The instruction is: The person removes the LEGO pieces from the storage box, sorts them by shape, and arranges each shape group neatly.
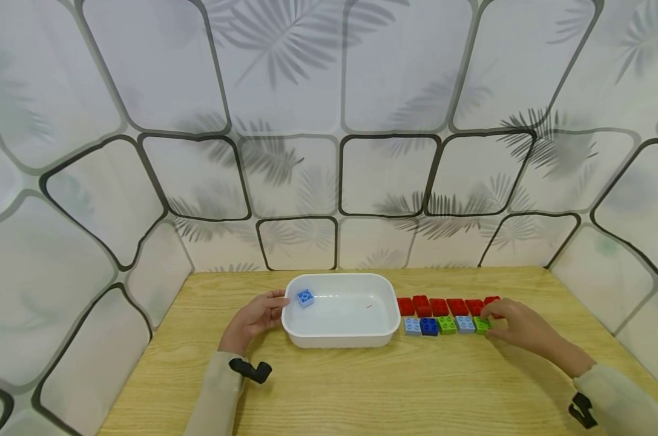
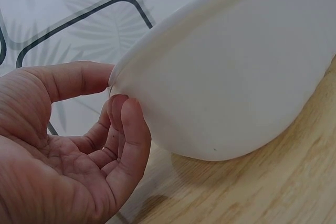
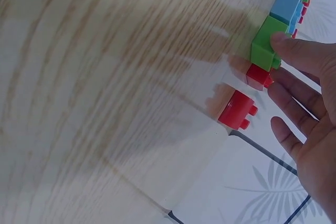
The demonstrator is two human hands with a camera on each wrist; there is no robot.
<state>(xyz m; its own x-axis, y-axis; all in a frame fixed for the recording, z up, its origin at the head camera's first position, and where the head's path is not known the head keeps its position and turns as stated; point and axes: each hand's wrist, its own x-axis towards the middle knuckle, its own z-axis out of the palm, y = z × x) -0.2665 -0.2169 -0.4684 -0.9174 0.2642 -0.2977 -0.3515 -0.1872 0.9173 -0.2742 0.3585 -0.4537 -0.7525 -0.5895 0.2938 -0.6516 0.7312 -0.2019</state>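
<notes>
At the left end of a white plastic basin (image 1: 339, 341), my left hand (image 1: 261, 313) pinches the rim; the left wrist view shows the thumb and curled fingers at the basin's edge (image 2: 131, 61). A light blue toy building block (image 1: 305, 298) lies inside the basin, near that hand. My right hand (image 1: 516, 327) is at the right end of the block rows. Its thumb touches a green block (image 3: 265, 43), while the other fingers extend beside that block and a red block (image 3: 257, 76). Another red block (image 3: 236, 109) stands apart, near the little finger.
Right of the basin, a back row of several red blocks (image 1: 439, 307) stands behind a front row holding a light blue block (image 1: 412, 327), a dark blue block (image 1: 429, 327) and others. The wooden table (image 1: 361, 387) meets a patterned cloth wall (image 1: 296, 181) behind.
</notes>
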